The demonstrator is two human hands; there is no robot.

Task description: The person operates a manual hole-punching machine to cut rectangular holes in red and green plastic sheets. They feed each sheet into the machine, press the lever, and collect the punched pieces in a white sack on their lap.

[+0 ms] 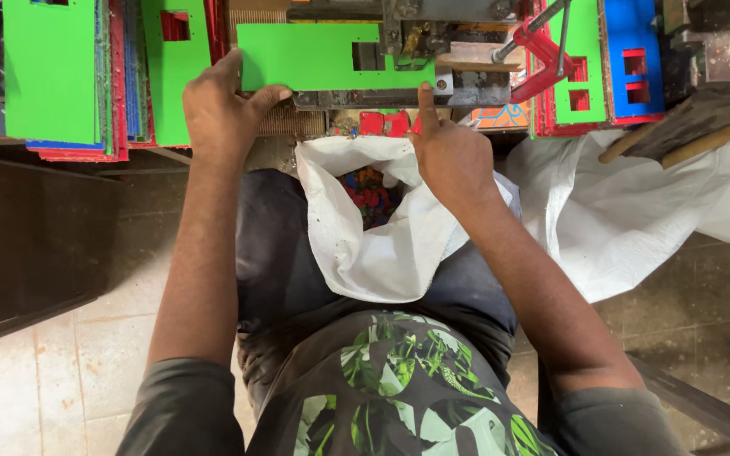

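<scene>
Nearest the camera is the person's dark shirt with a green leaf print (pixel 399 397), and above it, across the lap, a white woven sack (pixel 382 245) hangs open with small red and blue scraps (pixel 371 192) inside its mouth.

Beyond the sack, a flat green rectangular sheet with a rectangular cut-out (pixel 314 57) lies on the bed of a worn metal press (pixel 407 51). Its long axis runs left to right across the view, with its right end tucked under the press head and its left end free.

The left hand (pixel 223 110) grips that free left end: the thumb lies along the lower edge of the sheet, and the fingers curl over its left edge, closed on it. The right hand (pixel 449 152) is mostly folded, only the index finger (pixel 427 103) stretched straight up, its tip touching the lower right corner of the sheet at the front edge of the press; it grasps nothing.

Stacks of green, red and blue cut sheets (pixel 86 76) stand to the left, and more sheets (pixel 610 76) beside a red clamp (pixel 547 51) to the right.
</scene>
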